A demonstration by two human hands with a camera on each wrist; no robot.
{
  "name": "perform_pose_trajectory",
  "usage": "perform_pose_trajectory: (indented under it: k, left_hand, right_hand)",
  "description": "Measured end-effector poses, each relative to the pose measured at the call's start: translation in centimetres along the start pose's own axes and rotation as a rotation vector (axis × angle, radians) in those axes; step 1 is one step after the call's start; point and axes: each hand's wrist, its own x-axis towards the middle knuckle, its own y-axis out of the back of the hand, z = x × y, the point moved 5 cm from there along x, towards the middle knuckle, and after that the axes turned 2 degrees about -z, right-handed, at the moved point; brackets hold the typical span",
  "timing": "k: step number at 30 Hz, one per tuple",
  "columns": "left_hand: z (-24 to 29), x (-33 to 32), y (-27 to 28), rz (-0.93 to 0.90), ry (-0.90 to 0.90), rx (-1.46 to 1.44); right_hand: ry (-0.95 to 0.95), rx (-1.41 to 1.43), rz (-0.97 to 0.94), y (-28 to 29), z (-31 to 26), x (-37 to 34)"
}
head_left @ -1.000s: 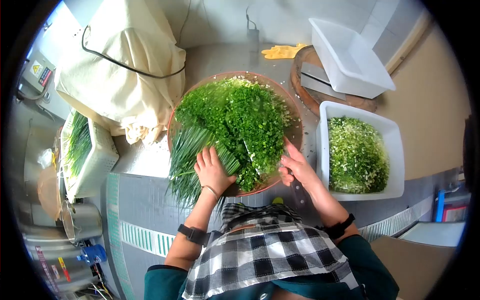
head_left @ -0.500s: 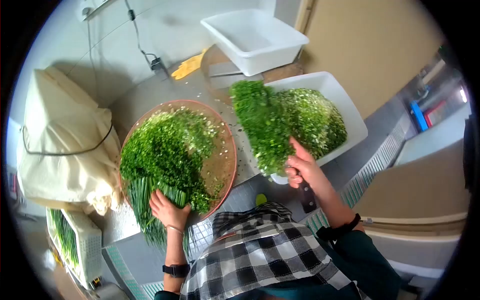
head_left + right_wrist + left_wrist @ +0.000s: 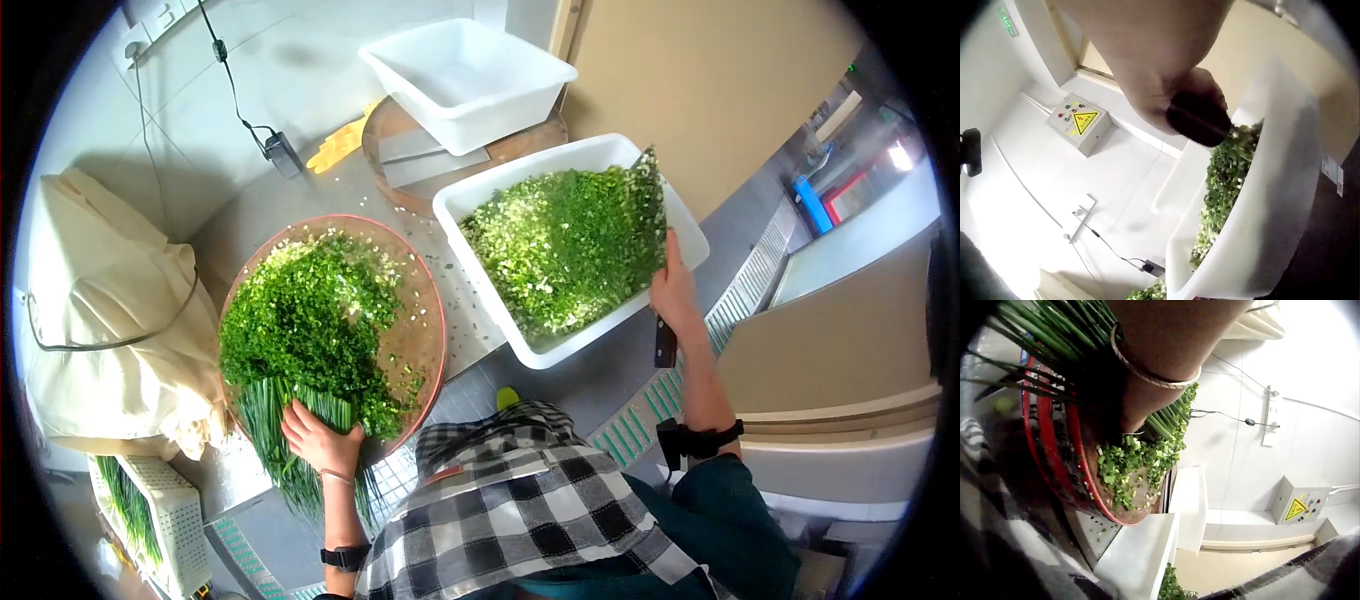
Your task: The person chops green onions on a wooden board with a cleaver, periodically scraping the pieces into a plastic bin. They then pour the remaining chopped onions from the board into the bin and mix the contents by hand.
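On the round chopping board [image 3: 425, 340], my left hand [image 3: 322, 440] rests over a bunch of long scallions [image 3: 270, 440], fingers spread across the stalks. A heap of chopped scallions [image 3: 300, 320] lies just beyond them. My right hand [image 3: 675, 295] grips a cleaver by its dark handle [image 3: 665, 343]. Its blade [image 3: 652, 195], speckled with green bits, stands on edge over the right side of a white tub [image 3: 540, 352]. Chopped scallions [image 3: 560, 250] fill much of that tub. In the right wrist view the handle [image 3: 1200, 119] shows below the palm, while the blade is hidden.
A second white tub [image 3: 470, 75] sits on another round board [image 3: 395, 125] at the back, beside a flat metal blade [image 3: 435, 163]. Yellow gloves [image 3: 340, 145] lie near the wall. A cloth-covered object [image 3: 110, 310] and a basket of scallions [image 3: 165, 510] stand at left.
My right hand has carried a load of chopped scallions on the cleaver from the board to the tub and tipped it in. My left hand has stayed on the bunch. The head view has turned right.
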Motion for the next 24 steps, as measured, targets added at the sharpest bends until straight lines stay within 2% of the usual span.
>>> perform_pose_trajectory:
  k: [2, 4, 7, 9, 10, 12, 14, 16, 19, 22, 24]
  left_hand:
    - [0.0, 0.0, 0.1, -0.001, 0.002, 0.004]
    - [0.0, 0.0, 0.4, -0.002, 0.008, 0.006]
    - [0.1, 0.0, 0.4, -0.023, 0.008, -0.003]
    - [0.2, 0.0, 0.6, -0.041, 0.02, -0.01]
    - [0.1, 0.0, 0.4, -0.07, 0.027, 0.012]
    - [0.2, 0.1, 0.8, -0.08, 0.018, -0.059]
    - [0.1, 0.0, 0.8, -0.089, 0.057, -0.041]
    - [0.1, 0.1, 0.9, -0.086, 0.108, -0.076]
    - [0.5, 0.1, 2.0, -0.013, 0.058, -0.108]
    - [0.6, 0.4, 2.2, -0.013, 0.074, -0.123]
    - [0.4, 0.3, 1.9, 0.001, 0.084, -0.141]
  right_hand:
    - [0.124, -0.376, 0.155, 1.1, 0.0, 0.6]
    - [0.121, -0.327, 0.149, 2.1, -0.1, 0.7]
    - [0.217, -0.369, 0.122, 2.8, -1.0, 0.0]
    - [0.003, 0.075, -0.017, 2.4, -1.2, -0.4]
    - [0.033, 0.073, -0.058, 2.1, -2.5, -0.9]
    - [-0.056, 0.42, -0.057, 1.5, -4.0, -2.4]
    - [0.033, 0.582, -0.199, -0.1, -6.3, -3.4]
    - [0.072, 0.579, -0.286, -2.4, -9.4, -4.4]
    - [0.258, 0.59, -0.58, -7.0, -14.1, -6.7]
    - [0.224, 0.478, -0.856, -12.7, -15.7, -9.1]
    - [0.385, 0.296, -0.982, -15.9, -18.0, -10.2]
